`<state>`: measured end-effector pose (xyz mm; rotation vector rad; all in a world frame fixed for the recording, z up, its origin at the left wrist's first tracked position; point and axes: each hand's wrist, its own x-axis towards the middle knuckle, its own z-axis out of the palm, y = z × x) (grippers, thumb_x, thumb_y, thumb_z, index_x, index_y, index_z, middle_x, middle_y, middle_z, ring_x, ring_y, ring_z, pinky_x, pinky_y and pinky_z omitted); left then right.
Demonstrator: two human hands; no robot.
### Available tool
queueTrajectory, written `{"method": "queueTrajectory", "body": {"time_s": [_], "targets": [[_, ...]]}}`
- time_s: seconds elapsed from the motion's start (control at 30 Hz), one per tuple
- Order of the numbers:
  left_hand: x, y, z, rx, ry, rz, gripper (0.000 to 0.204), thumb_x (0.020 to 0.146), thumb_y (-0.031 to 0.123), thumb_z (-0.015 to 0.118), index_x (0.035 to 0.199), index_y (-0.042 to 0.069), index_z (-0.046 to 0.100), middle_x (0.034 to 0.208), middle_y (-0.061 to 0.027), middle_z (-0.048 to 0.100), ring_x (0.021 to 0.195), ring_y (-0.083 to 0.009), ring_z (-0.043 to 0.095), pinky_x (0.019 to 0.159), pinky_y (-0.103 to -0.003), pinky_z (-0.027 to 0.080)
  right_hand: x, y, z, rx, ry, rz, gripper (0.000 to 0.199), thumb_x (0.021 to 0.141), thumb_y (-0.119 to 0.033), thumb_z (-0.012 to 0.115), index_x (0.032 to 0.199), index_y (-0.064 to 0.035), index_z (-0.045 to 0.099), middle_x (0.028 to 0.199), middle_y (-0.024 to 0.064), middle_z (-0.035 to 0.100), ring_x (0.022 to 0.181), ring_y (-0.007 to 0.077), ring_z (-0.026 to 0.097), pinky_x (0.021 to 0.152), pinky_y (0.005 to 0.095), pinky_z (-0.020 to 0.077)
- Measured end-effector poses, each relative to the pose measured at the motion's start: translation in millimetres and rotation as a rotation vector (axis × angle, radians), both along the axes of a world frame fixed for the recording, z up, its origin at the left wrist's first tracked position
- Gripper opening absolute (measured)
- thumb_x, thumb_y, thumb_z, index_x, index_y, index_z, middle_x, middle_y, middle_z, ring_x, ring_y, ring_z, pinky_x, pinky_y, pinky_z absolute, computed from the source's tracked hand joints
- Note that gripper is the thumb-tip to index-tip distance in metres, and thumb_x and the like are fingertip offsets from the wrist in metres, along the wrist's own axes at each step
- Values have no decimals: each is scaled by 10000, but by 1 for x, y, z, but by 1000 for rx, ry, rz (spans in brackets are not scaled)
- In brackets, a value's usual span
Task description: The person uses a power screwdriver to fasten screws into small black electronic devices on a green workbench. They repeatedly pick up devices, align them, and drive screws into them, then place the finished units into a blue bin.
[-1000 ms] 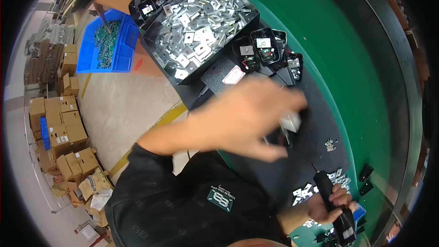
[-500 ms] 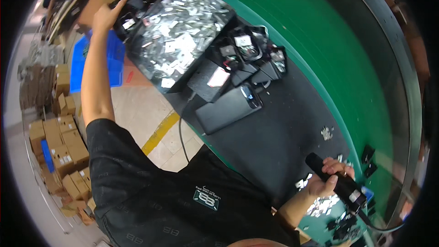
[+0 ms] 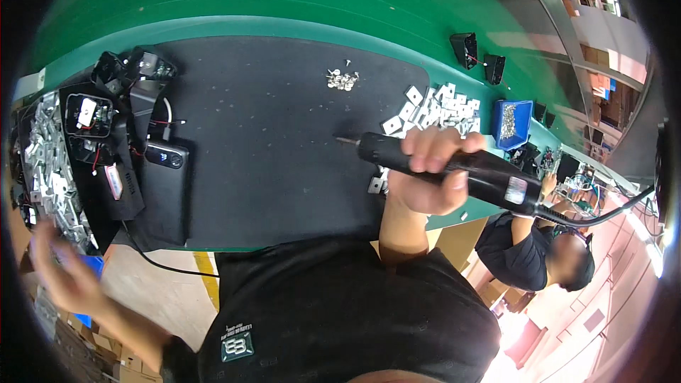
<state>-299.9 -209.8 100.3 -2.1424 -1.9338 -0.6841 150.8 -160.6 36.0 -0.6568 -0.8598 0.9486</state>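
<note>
My right hand (image 3: 433,167) is wrapped round a black corded electric screwdriver (image 3: 500,183), held over the right part of the dark work mat (image 3: 269,135). Its bit points left, and the cord runs off to the right. At the far left my left hand (image 3: 67,273), somewhat blurred, has its fingers apart with nothing visible in them. Beside its fingertips is a black bin of flat metal pieces (image 3: 50,177). A small pile of screws (image 3: 342,80) lies on the mat, and white square plates (image 3: 443,110) are spread beyond the screwdriver.
Black housings with wires (image 3: 89,115) and a black power bank (image 3: 168,191) sit at the mat's left. A blue tray (image 3: 512,124) of small metal parts stands right, with two black housings (image 3: 465,50) behind it. Another person (image 3: 514,252) works at the right.
The view has swung right. My left hand has come back from the far end of the bin, near black parts, to its near side. The screwdriver stays in my right hand, now pointing left.
</note>
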Motion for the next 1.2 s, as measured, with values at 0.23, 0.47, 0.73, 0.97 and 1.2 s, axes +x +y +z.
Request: {"method": "queueTrajectory", "body": {"time_s": [0.23,0.47,0.73,0.97,1.2], "targets": [[262,-7,-63,-651,-669,-710,320,700,174,730,976,43,639,1019,-86,594,896,-250,594,769,-367,490,48,7,10,42,-10,-314,332,864,-275,585,1142,-117,498,704,-2,453,588,129,458,617,317,407],[324,7,-95,-459,-442,-939,255,710,106,601,958,64,641,984,-45,577,850,-184,539,742,-310,482,50,13,18,36,-90,-184,317,853,-249,576,1132,-118,500,726,10,474,625,143,476,656,333,423],[327,8,-113,-407,-503,-923,245,720,113,618,959,64,639,901,-23,546,805,-168,528,720,-295,479,13,60,6,76,-121,-175,348,820,-163,617,1109,-73,444,682,60,513,583,177,513,633,380,484],[319,6,-117,-481,-464,-907,291,642,206,739,845,76,576,800,-27,467,757,-175,504,696,-297,457,-3,72,2,50,-305,-129,262,876,-190,526,1125,-124,483,733,22,492,651,159,478,692,369,443],[308,4,-110,-531,-439,-909,284,654,201,729,841,69,562,825,-38,481,796,-186,509,716,-301,455,0,65,13,38,-188,-138,249,870,-241,534,1092,-128,519,721,0,473,647,139,467,683,335,420]]}}
